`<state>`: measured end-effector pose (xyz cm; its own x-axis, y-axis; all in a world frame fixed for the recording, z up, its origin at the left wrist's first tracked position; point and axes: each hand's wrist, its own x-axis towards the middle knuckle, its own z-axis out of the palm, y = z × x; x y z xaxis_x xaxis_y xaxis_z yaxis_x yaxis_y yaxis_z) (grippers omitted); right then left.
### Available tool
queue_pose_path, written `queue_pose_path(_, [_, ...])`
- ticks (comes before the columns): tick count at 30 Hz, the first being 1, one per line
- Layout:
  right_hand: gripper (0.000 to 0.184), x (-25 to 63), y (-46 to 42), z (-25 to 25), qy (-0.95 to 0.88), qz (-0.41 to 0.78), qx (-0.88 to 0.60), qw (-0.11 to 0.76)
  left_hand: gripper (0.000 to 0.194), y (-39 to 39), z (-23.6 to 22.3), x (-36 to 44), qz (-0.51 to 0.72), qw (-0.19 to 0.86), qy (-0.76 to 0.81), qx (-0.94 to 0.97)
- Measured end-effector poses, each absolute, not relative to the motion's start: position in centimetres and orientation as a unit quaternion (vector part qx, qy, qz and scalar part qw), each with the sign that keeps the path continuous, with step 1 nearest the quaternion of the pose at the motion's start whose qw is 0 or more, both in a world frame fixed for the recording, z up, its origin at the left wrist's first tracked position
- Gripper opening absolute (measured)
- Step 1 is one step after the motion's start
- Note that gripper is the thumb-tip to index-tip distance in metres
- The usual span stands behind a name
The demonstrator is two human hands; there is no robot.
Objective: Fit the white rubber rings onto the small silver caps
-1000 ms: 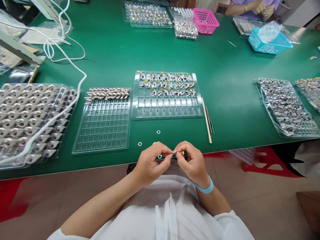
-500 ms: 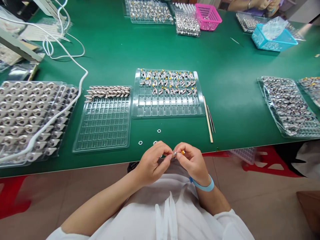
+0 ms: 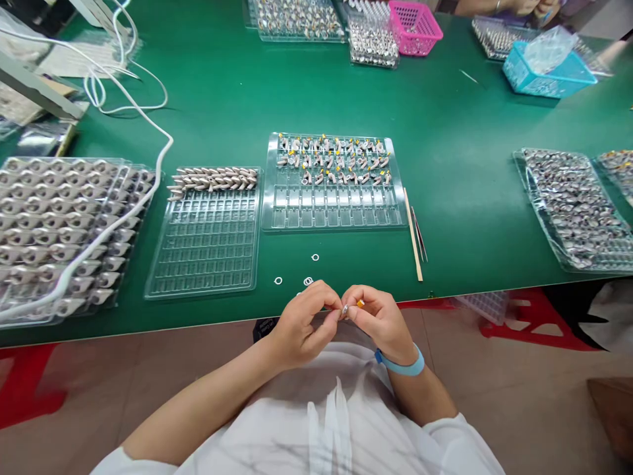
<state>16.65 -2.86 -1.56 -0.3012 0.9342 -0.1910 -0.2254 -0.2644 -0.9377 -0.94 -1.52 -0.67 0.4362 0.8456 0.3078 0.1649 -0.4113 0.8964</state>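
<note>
Component (image 3: 345, 309) between both hands' fingers (image 3: 364, 320)

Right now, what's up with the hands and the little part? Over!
Left hand, right hand: pinching together. Small part: between fingertips, mostly hidden, yellow tab showing. White rings: on the table beyond left hand.

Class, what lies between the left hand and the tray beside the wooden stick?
Small white rings on the green table, in the head view.
</note>
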Motion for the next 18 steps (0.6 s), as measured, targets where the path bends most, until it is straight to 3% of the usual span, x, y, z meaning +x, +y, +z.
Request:
queue_pose_path(8, [0.014,16.5,-2.8,-1.8,-0.404,0.738,-0.355,0.408,0.015,-1.3,-0.4,-1.3,0.381,0.438,0.359,0.731])
queue_pose_path(15, [0.014,17.7,-2.9,-1.1,-0.471,0.669,-0.412,0.400,0.011,1.1,-1.4,-4.4,0.324,0.191,0.463,0.803])
queue_pose_path(18, [0.013,18.2,-2.9,-1.0,-0.480,0.648,-0.427,0.410,0.012,1.9,-1.6,-5.4,0.283,0.136,0.484,0.817])
